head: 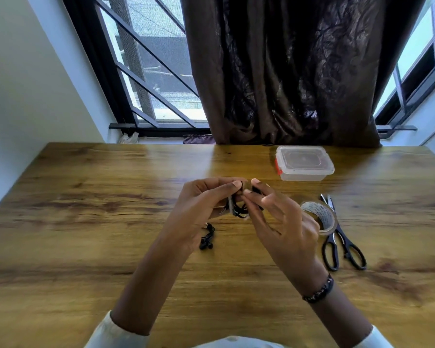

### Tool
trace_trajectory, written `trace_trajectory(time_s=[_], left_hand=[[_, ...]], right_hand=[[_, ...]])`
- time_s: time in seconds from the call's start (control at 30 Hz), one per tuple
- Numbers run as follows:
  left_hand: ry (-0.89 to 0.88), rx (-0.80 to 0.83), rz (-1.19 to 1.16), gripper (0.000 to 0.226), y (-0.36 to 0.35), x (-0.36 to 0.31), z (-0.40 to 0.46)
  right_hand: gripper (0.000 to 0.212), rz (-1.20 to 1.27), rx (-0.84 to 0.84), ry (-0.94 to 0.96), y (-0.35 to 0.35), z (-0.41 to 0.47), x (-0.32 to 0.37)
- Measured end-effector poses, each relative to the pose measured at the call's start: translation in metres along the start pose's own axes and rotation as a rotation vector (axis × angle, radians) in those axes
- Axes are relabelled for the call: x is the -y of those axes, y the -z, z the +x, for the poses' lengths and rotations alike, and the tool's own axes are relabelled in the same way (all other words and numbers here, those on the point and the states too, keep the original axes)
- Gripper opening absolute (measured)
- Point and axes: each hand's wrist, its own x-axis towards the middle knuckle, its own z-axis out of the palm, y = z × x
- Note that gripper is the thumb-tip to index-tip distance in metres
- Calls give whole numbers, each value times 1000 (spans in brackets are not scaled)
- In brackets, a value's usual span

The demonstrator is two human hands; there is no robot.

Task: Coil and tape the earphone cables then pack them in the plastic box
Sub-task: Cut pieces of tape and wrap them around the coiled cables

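Earphone cables are what we find at the middle of the wooden table (86, 222), though we take the scene from its largest parts down. Behind the table's far edge hang a dark brown curtain (286, 71) and a barred window (148, 71). Both forearms reach forward from pale sleeves and meet above the table's centre. Our left hand (201, 204) is raised with its wrist bent, thumb and curled fingers pinching a black coiled earphone cable (237, 209) held clear of the table. Our right hand (281, 222), a beaded bracelet (319, 290) at its wrist, comes in from the other side; its thumb and forefinger pinch the same bundle at the top, while its other fingers spread loosely downward. A clear plastic box (304, 163) with its lid on and a red clasp sits near the far edge, well apart from the hands. Black-handled scissors (342, 239) lie to the right, and a roll of clear tape (322, 217) rests against them just beside the right hand. A second earphone bundle (207, 238) lies on the table under the left wrist.
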Motion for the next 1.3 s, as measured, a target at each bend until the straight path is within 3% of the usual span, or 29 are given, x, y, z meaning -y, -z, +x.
trace_trajectory(time_s=[0.17,0.27,0.4,0.57,0.83,1.3], left_hand=[[-30,31,0,14,2,-1,-2],[-89,27,17,14,2,-2,-4],[-176,30,85,13,0,-4,-7],[-237,32,81,13,-1,-7,-8],[-287,67,68,14,1,-8,-8],[-533,2,277,19,-4,-12,-13]], right_hand=[[52,174,15,-115,3,5,-5],[42,442,-5,-326,13,12,-3],[30,452,149,-438,18,25,-6],[35,340,264,-370,22,34,-5],[31,217,231,-247,25,40,-4],[24,301,179,-368,28,45,0]])
